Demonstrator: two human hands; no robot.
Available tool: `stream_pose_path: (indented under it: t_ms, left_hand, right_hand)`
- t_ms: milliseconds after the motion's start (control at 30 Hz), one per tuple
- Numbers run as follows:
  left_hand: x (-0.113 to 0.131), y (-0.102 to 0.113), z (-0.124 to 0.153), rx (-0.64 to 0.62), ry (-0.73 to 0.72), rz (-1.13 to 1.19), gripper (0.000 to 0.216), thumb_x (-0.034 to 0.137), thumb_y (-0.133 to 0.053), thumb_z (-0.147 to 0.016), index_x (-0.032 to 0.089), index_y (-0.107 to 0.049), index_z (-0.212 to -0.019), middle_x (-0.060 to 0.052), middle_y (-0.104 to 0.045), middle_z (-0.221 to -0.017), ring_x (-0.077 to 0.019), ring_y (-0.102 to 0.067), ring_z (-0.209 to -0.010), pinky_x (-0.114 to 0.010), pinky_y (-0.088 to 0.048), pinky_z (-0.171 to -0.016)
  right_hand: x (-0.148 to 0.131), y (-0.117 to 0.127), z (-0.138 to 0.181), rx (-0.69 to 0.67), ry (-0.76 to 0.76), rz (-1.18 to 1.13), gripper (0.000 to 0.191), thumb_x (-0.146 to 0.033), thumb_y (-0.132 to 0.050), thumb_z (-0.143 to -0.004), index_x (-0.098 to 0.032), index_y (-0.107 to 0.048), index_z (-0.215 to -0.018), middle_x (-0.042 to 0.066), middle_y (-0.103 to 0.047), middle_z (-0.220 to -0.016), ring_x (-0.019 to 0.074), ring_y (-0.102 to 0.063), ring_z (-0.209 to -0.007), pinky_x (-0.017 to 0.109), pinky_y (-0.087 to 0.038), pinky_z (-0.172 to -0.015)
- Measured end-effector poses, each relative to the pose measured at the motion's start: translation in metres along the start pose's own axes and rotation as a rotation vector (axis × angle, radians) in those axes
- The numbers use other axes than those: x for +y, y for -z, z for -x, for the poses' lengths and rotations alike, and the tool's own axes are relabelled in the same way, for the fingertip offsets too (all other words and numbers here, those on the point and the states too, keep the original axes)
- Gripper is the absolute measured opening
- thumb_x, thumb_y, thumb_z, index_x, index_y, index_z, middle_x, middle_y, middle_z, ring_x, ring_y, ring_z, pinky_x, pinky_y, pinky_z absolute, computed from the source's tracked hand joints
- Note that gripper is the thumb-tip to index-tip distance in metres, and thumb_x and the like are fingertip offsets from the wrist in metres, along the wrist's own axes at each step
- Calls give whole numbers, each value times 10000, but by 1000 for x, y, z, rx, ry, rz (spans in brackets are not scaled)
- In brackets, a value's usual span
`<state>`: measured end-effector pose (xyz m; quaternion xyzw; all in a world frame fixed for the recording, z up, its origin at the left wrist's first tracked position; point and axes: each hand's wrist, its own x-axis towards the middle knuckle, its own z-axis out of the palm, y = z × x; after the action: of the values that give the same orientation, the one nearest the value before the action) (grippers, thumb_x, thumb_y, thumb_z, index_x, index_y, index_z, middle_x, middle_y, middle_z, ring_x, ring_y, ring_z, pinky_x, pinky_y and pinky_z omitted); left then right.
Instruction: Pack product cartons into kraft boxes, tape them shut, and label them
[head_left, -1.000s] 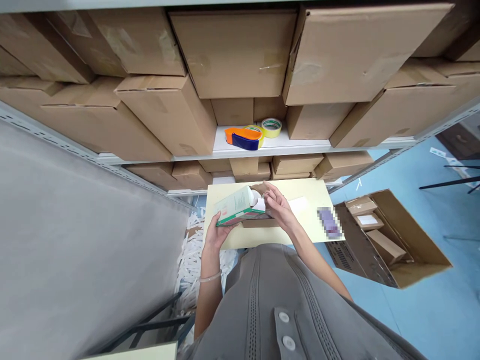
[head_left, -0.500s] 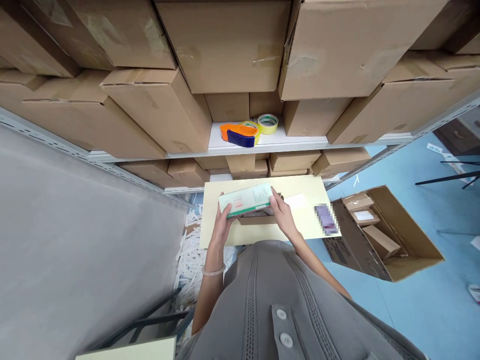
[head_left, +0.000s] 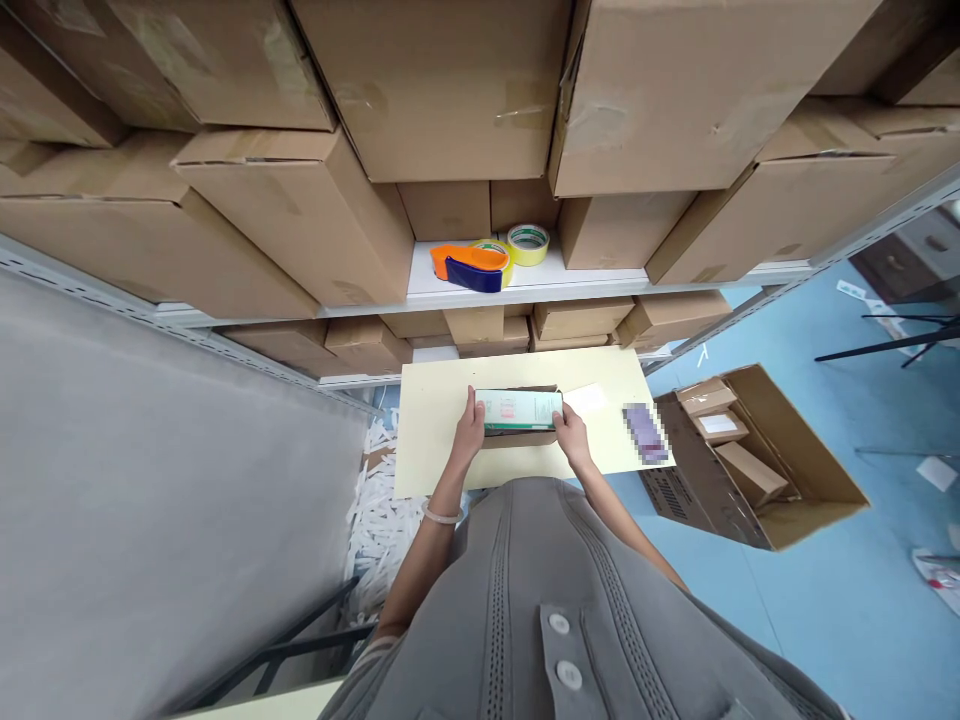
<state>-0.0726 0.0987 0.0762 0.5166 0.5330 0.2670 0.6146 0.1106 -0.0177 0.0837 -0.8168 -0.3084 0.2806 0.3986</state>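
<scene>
Cream table top [head_left: 435, 450] is faced; at its middle, nearer the far edge, a small brown carton [head_left: 517, 438] is set. The white-and-green box [head_left: 519, 409], tilted a second ago, is now held level over it, its ends clasped by the curled fingers of the left hand [head_left: 470, 437] and right hand [head_left: 574, 440].

Left hand [head_left: 469, 437], right hand [head_left: 576, 442], fingers [head_left: 472, 405] curled (forearms extended forward)

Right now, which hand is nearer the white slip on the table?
Right. The right hand holds the right end of the green-and-white box, beside the white slip; the left hand holds its left end, farther away.
</scene>
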Motion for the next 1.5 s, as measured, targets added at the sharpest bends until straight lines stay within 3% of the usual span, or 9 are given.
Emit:
stream_pose_path:
  t_ms: [200,367,633,800,933,1067,1167,1333,1500]
  left_hand:
    - [-10,-11,-5,65,28,-37,478,336,-634,-826,201,-578,-1282,-130,-655,-1221,-343,-472,-1302,-476,-300,-1116]
    - [-14,-15,2,104,23,-198,304,248,-562,-843,178,-646,-1127,-155,-685,-1060,-373,-556,-1182,-511,-360,-1050]
    - [-24,-19,2,117,43,-93,383,186,-608,-784,164,-599,-1166,-175,-670,-1101,-379,-486,-1273,-517,-301,-1097]
    - [-26,-20,3,72,58,-75,531,178,-637,-758,136,-539,-1279,-197,-549,-1355,-354,-395,-1367,-478,-270,-1142]
    - [-21,-14,11,64,-69,-87,576,205,-619,-786,140,-495,-1345,-143,-405,-1501,-288,-312,-1425,-408,-186,-1198]
    - [-16,3,19,60,-209,-51,548,261,-621,-810,188,-513,-1342,-70,-380,-1526,-238,-287,-1439,-370,-126,-1219]
    - [-17,17,22,91,-210,-23,589,306,-684,-775,202,-525,-1332,-62,-355,-1540,-245,-243,-1456,-370,-98,-1222]
    - [-30,24,27,-26,-83,-144,749,355,-769,-703,176,-487,-1374,-132,-418,-1494,-318,-343,-1406,-408,-219,-1184]
    - [-37,10,36,-51,-152,-397,886,435,-715,-757,146,-304,-1487,-166,-363,-1520,-327,-377,-1385,-400,-339,-1115]
  right_hand:
    - [1,-2,-7,54,-21,166,492,-250,-373,-865,-164,-544,-1318,129,-693,-1100,283,-629,-1032,398,-460,-923]
    - [2,-10,-8,-5,-79,323,441,-186,-420,-848,-135,-583,-1255,166,-710,-994,313,-645,-1003,403,-459,-889]
    - [6,-17,-4,-48,-133,410,421,-167,-438,-853,-107,-565,-1251,197,-699,-1005,333,-651,-1015,426,-463,-889]
    - [4,-20,-2,-23,-51,263,571,-181,-473,-818,-110,-451,-1384,170,-653,-1198,306,-594,-1159,424,-450,-984]
    - [5,-12,-5,10,100,124,598,-205,-460,-824,-141,-427,-1417,126,-577,-1346,267,-533,-1253,430,-408,-1070]
    - [16,7,-10,58,101,64,573,-262,-423,-862,-86,-437,-1407,160,-520,-1405,254,-535,-1257,417,-409,-1077]
    - [32,17,-12,86,89,61,584,-322,-434,-878,-82,-430,-1411,173,-493,-1428,258,-515,-1280,434,-380,-1098]
    - [47,17,-6,-61,72,55,612,-414,-470,-887,-130,-415,-1426,139,-482,-1446,244,-483,-1314,434,-367,-1106]
    - [31,5,7,-159,72,330,615,-381,-430,-930,-126,-326,-1480,154,-527,-1403,268,-541,-1253,388,-441,-1017]
